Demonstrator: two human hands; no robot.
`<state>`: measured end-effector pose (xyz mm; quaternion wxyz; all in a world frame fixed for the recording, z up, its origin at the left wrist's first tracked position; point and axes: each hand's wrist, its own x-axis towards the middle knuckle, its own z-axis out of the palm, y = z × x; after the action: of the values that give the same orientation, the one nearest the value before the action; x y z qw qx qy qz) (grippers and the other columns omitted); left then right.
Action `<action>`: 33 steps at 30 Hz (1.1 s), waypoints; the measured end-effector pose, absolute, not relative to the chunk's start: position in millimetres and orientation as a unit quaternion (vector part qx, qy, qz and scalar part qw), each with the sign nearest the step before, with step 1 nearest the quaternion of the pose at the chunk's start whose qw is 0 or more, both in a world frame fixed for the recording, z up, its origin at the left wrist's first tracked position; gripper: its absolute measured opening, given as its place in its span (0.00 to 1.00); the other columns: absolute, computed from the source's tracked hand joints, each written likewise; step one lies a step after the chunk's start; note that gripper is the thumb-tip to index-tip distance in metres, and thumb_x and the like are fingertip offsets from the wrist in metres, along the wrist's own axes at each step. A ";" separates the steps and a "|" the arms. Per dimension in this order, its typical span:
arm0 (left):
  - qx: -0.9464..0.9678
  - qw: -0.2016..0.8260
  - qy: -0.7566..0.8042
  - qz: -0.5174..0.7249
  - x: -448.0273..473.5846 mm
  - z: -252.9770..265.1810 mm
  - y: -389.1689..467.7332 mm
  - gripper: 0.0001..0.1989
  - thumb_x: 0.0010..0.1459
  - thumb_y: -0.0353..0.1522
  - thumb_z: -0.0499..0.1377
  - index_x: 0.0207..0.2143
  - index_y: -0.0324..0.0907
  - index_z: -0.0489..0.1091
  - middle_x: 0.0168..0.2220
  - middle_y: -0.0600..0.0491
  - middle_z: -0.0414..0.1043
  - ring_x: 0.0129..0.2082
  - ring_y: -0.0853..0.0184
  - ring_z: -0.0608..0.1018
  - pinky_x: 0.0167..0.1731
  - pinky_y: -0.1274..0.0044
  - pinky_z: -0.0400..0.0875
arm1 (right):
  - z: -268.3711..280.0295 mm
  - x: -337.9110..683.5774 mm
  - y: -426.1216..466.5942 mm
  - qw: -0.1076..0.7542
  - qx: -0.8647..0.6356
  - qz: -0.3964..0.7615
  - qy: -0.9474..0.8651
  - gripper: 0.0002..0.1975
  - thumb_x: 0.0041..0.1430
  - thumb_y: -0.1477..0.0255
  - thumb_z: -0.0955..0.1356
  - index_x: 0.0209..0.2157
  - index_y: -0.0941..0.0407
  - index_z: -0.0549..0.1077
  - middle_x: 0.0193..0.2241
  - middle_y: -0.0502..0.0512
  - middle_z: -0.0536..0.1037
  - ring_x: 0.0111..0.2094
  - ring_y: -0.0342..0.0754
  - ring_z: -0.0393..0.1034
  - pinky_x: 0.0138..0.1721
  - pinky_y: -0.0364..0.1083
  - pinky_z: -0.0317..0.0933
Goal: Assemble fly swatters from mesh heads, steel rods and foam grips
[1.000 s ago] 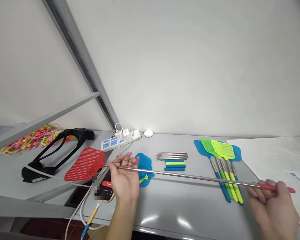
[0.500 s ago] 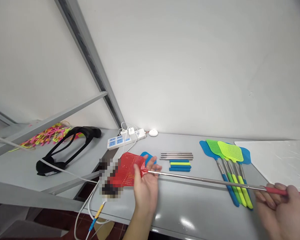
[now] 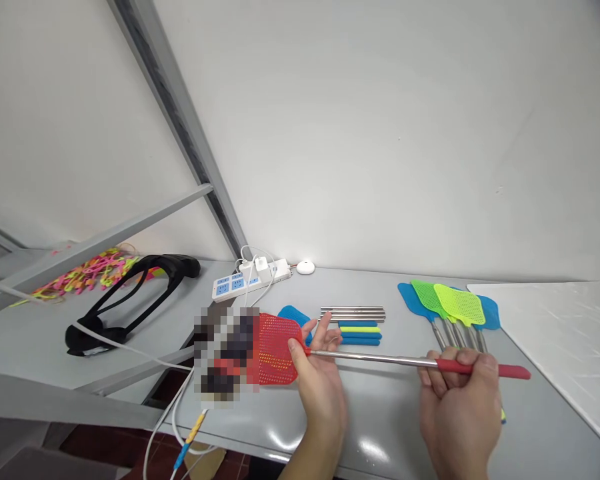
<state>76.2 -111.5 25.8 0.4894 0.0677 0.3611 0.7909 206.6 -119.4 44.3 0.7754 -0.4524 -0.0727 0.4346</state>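
A red fly swatter (image 3: 283,345) with a telescopic metal rod lies across both hands above the desk. My left hand (image 3: 323,380) pinches its neck, thumb on top and the other fingers partly spread. Round the red handle, my right hand (image 3: 460,400) is closed. Behind my left hand is a blue swatter head (image 3: 294,313), partly covered. Metal rods (image 3: 353,312) and blue and yellow grip sleeves (image 3: 360,329) lie beyond the held rod. Several green, yellow and blue fly swatters (image 3: 460,305) are stacked at the right; my right hand hides most of their handles.
A white power strip (image 3: 250,283) with plugged-in chargers stands by the wall, beside a round white case (image 3: 305,267). At the left are a grey shelf frame (image 3: 190,127), a black headband-like object (image 3: 155,293) and colourful cords (image 3: 90,273). A white sheet (image 3: 555,333) covers the right side.
The swatter's rod has become shorter as my right hand came left with the handle. My left hand and the red head have shifted slightly right.
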 end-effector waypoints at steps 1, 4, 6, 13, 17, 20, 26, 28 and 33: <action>0.061 0.479 0.363 0.797 75.8 27.0 -111.9 0.19 0.65 0.48 0.47 0.44 0.44 0.68 0.50 0.43 0.75 0.40 0.62 0.79 0.49 0.65 0.67 | 45.0 200.6 -119.4 0.773 -0.452 0.438 -0.075 0.13 0.62 0.62 0.63 0.27 0.53 0.61 0.24 0.46 0.60 0.23 0.41 0.61 0.22 0.41 0.57; 0.050 0.474 0.355 0.804 78.8 29.9 -113.9 0.20 0.65 0.49 0.47 0.44 0.45 0.67 0.49 0.44 0.76 0.42 0.60 0.79 0.50 0.64 0.67 | 40.5 175.9 -123.3 0.750 -0.448 0.481 -0.072 0.12 0.63 0.63 0.63 0.27 0.53 0.60 0.22 0.44 0.58 0.20 0.39 0.56 0.19 0.40 0.54; 0.056 0.517 0.351 0.779 85.2 31.0 -115.9 0.21 0.64 0.51 0.47 0.45 0.47 0.67 0.49 0.44 0.76 0.45 0.58 0.79 0.49 0.64 0.68 | 34.1 155.2 -129.2 0.724 -0.419 0.539 -0.099 0.15 0.65 0.60 0.61 0.27 0.52 0.60 0.19 0.41 0.53 0.16 0.38 0.47 0.17 0.40 0.50; 0.123 0.562 0.362 0.733 74.1 36.5 -108.4 0.24 0.63 0.52 0.48 0.47 0.43 0.66 0.42 0.45 0.79 0.37 0.61 0.81 0.48 0.66 0.69 | 12.0 153.8 -133.2 0.647 -0.346 0.623 -0.271 0.16 0.64 0.56 0.63 0.33 0.54 0.70 0.18 0.42 0.54 0.18 0.39 0.50 0.21 0.41 0.54; 0.185 0.563 0.385 0.708 60.6 33.3 -98.8 0.24 0.64 0.50 0.50 0.47 0.39 0.68 0.36 0.48 0.79 0.32 0.64 0.80 0.43 0.71 0.70 | 2.2 197.5 -133.2 0.552 -0.462 0.540 -0.436 0.13 0.58 0.60 0.69 0.38 0.55 0.76 0.20 0.47 0.66 0.21 0.42 0.61 0.24 0.42 0.59; 0.237 0.553 0.404 0.689 71.2 30.5 -93.6 0.23 0.65 0.48 0.49 0.43 0.38 0.71 0.30 0.50 0.78 0.28 0.66 0.78 0.37 0.74 0.70 | -1.5 223.4 -142.7 0.489 -0.516 0.361 -0.604 0.08 0.57 0.65 0.70 0.36 0.53 0.77 0.27 0.52 0.75 0.24 0.44 0.67 0.26 0.42 0.63; 0.509 0.595 0.400 0.476 116.2 35.8 -88.8 0.24 0.67 0.46 0.46 0.49 0.41 0.73 0.51 0.44 0.74 0.46 0.61 0.77 0.48 0.69 0.69 | -13.5 266.9 -159.8 0.393 -0.577 0.185 -0.691 0.15 0.65 0.67 0.62 0.51 0.53 0.70 0.38 0.56 0.81 0.33 0.48 0.77 0.34 0.42 0.68; 0.598 0.561 0.399 0.410 123.2 31.3 -88.2 0.21 0.67 0.43 0.49 0.57 0.45 0.67 0.58 0.46 0.68 0.53 0.59 0.73 0.52 0.67 0.67 | -17.6 286.2 -157.3 0.380 -0.650 0.142 -0.643 0.17 0.66 0.63 0.60 0.53 0.53 0.68 0.43 0.58 0.81 0.35 0.50 0.78 0.34 0.44 0.68; 0.778 0.280 0.399 0.396 106.8 2.8 -89.8 0.14 0.65 0.32 0.52 0.50 0.46 0.71 0.54 0.48 0.70 0.56 0.58 0.68 0.57 0.61 0.62 | -13.1 326.4 -129.7 0.200 -0.818 0.077 -0.533 0.20 0.67 0.59 0.56 0.52 0.51 0.68 0.32 0.56 0.81 0.29 0.56 0.76 0.27 0.49 0.61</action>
<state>106.8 -89.8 2.8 0.2796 0.7784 0.3987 0.3962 326.4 -129.7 -13.1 0.1997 -0.8184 -0.5333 0.0768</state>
